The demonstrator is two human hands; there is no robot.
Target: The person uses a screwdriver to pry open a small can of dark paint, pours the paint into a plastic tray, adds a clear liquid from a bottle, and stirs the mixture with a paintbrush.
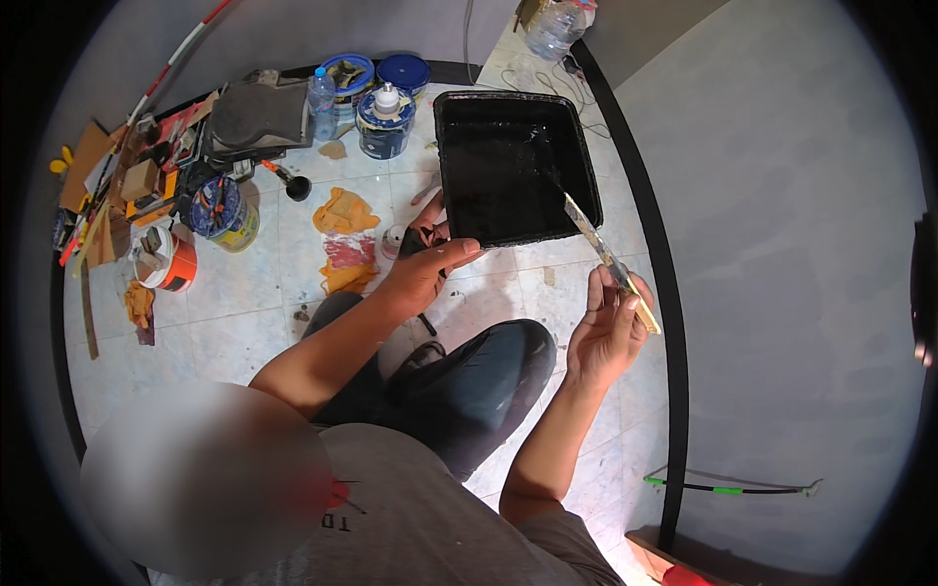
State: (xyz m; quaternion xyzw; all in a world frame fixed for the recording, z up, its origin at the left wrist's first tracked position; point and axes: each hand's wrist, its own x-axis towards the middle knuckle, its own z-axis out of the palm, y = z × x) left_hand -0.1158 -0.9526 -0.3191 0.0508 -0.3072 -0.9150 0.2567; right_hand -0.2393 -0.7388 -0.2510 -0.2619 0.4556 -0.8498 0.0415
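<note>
A deep black rectangular tray (471,237) with a wet, shiny inside is held up in front of me. My left hand (430,266) is closed on its near left corner, thumb over the rim and the other fingers partly hidden beneath. My right hand (608,327) grips a long, flat, paint-stained strip (598,244) with a pale yellowish edge. I cannot make out its exact kind. The strip slants up and left, its far end over the tray's inside near the right rim; whether it touches the tray is unclear.
Left of the tray, the tiled floor (293,322) holds a paint bucket (383,135), a water bottle (321,103), orange cloths (345,211) and an orange-and-white bucket (177,262). Boxes and tools crowd the far left. A grey wall (782,293) rises on the right, above a black skirting strip (657,225).
</note>
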